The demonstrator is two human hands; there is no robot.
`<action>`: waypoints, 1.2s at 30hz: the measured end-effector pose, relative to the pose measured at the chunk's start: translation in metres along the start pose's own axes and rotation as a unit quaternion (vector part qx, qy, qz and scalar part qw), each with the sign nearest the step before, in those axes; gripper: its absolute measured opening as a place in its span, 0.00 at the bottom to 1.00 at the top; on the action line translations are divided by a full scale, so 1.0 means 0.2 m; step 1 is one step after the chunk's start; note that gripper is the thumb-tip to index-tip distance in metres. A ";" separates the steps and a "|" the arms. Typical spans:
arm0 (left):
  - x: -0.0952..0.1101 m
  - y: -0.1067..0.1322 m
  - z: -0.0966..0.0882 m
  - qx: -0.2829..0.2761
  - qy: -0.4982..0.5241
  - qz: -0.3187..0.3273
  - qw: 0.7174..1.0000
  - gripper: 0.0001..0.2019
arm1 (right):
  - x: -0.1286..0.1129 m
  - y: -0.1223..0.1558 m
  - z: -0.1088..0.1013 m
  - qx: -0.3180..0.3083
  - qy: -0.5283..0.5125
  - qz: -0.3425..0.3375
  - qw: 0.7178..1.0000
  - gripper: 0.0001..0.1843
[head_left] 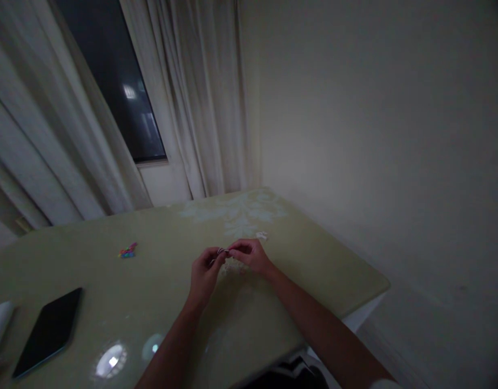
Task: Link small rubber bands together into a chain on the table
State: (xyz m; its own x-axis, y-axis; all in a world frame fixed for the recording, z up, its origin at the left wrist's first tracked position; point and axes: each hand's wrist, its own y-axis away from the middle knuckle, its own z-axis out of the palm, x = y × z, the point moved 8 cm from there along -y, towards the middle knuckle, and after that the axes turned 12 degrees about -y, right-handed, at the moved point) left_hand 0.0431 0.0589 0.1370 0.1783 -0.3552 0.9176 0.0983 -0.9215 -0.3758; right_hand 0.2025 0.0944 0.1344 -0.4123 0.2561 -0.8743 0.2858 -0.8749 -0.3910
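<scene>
Both hands meet over the table, their fingertips almost touching. My left hand (205, 270) is closed in a pinch on a thin pale-and-dark cord (221, 250), which bends in a small loop at the fingers. From the right, my right hand (251, 254) pinches the same cord close by. Small pale bits (233, 267) lie on the tabletop just below the hands, too blurred to name. A little beyond the right hand sits a small white cluster (262, 235) of something I cannot make out.
Several small bright-coloured pieces (128, 250) lie on the green table (160, 292) to the left. A dark flat tablet-like device (50, 330) and a white object (0, 324) are at the near left. Curtains (216, 108) hang behind; a wall (374, 135) borders the right.
</scene>
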 end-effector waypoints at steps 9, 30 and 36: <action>-0.03 0.00 -0.01 0.022 0.026 -0.019 0.999 0.16 | -0.01 -0.01 -0.03 0.053 -0.074 0.012 0.996 0.18; 0.04 0.02 -0.01 0.006 0.008 -0.008 1.000 0.13 | -0.04 -0.01 0.01 0.033 -0.058 0.006 0.998 0.18; 0.04 0.02 -0.02 0.011 0.006 0.000 1.000 0.11 | -0.05 -0.01 0.02 0.029 -0.060 0.001 0.998 0.18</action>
State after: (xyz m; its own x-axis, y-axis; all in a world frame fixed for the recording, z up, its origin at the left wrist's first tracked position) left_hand 0.0417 0.0517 0.1439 0.1667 -0.3565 0.9193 0.1209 -0.9179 -0.3778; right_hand 0.2031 0.0922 0.1444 -0.5124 0.2058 -0.8337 0.2374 -0.8990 -0.3679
